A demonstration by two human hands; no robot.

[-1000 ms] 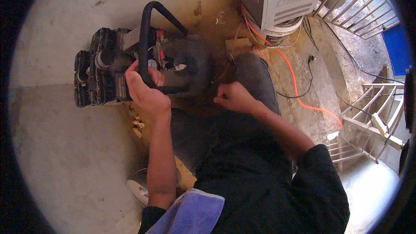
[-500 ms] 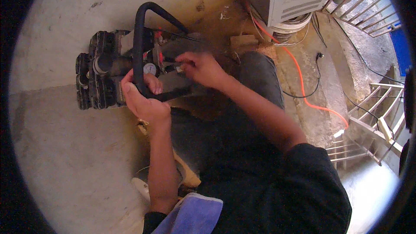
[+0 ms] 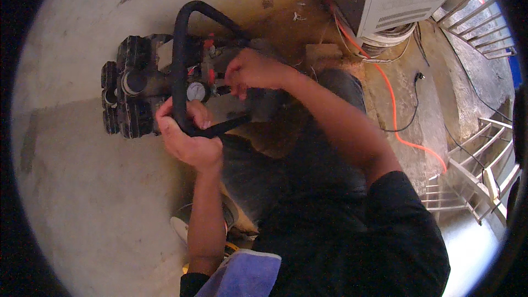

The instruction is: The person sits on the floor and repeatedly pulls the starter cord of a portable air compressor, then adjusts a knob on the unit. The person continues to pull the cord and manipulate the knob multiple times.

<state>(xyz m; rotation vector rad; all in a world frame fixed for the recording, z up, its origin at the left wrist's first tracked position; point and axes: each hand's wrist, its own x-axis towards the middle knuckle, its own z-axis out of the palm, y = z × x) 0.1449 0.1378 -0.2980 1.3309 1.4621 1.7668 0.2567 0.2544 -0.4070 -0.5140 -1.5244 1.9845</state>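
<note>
A dusty air compressor (image 3: 137, 85) with black ribbed cylinder heads stands in front of me at the left. My left hand (image 3: 190, 135) is closed around the lower corner of its black padded handle (image 3: 179, 55), thumb on one side and fingers curled behind. Just above those fingers sits a round white pressure gauge (image 3: 196, 91). At the fittings right of the gauge, near a red knob (image 3: 211, 75), my right hand (image 3: 250, 71) has its fingers bent and pinched together. Whatever they grip is dark and partly hidden by the hand.
A grey metal cabinet (image 3: 396, 0) rests on a coil of pale hose (image 3: 385, 41) at the back right. An orange hose (image 3: 389, 91) and a black plugged cable (image 3: 410, 118) cross the floor. White metal railings (image 3: 478, 154) stand at right. A purple cloth (image 3: 247, 272) hangs near my left arm.
My right hand has turned over at the fittings, its fingers now pointing down. The left hand keeps its place on the handle. The whole view has shifted slightly.
</note>
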